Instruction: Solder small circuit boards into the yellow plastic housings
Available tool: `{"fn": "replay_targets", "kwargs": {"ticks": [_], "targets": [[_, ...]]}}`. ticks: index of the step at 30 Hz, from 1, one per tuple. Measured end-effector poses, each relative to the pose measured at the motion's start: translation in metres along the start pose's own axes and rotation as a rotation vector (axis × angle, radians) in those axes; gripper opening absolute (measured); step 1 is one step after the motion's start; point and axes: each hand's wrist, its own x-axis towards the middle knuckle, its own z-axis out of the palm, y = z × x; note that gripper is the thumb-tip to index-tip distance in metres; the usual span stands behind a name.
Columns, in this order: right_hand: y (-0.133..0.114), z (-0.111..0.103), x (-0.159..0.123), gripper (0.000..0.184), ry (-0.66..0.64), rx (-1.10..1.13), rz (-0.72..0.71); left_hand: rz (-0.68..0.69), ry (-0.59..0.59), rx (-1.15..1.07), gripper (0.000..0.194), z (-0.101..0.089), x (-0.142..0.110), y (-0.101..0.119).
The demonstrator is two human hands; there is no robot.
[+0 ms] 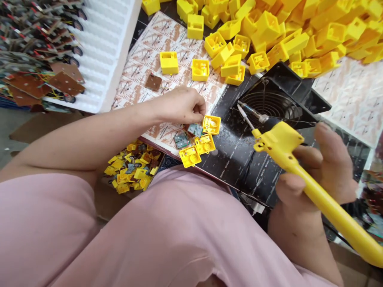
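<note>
My right hand is wrapped round a yellow soldering gun. Its metal tip and thin feed tube point up and left over the black mat. My left hand has its fingers curled in a pinch beside a small open yellow plastic housing and a greenish circuit board; what lies between the fingertips is hidden. Just below sit a second circuit board and two more open yellow housings, one nearer the middle and one nearer my lap.
Yellow housings are heaped at the back right. A black fan with a wire grille stands behind the soldering tip. At left, a white foam tray holds wired boards. A box of yellow parts sits below the table edge. A brown board lies flat.
</note>
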Motion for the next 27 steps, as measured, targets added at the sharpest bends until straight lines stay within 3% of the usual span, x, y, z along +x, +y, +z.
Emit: {"fn": "replay_targets", "kwargs": {"ticks": [3,6,9,13,17,21,27], "targets": [[0.008,0.007,-0.003,0.055,0.323,0.035,0.042,-0.055,-0.014,0.037,0.007,-0.001,0.002,0.007],[0.009,0.017,-0.005,0.050,0.400,0.066,0.204,-0.051,-0.028,0.066,0.008,0.000,0.006,0.008],[0.007,0.020,-0.007,0.030,0.250,0.084,0.217,-0.011,-0.046,0.072,0.009,0.002,0.010,0.007],[0.006,0.017,-0.006,0.050,-0.028,0.056,0.067,-0.004,-0.057,0.090,0.006,0.004,0.014,0.011],[0.005,0.020,-0.001,0.029,-0.045,0.074,-0.070,-0.042,-0.101,0.178,0.010,0.000,0.014,0.018],[0.006,0.019,0.004,0.032,-0.074,0.159,-0.105,-0.028,-0.174,0.208,0.018,-0.005,0.013,0.020],[0.007,0.003,0.014,0.025,-0.229,0.230,-0.139,0.009,-0.293,0.243,0.018,-0.006,0.015,0.017]]}}
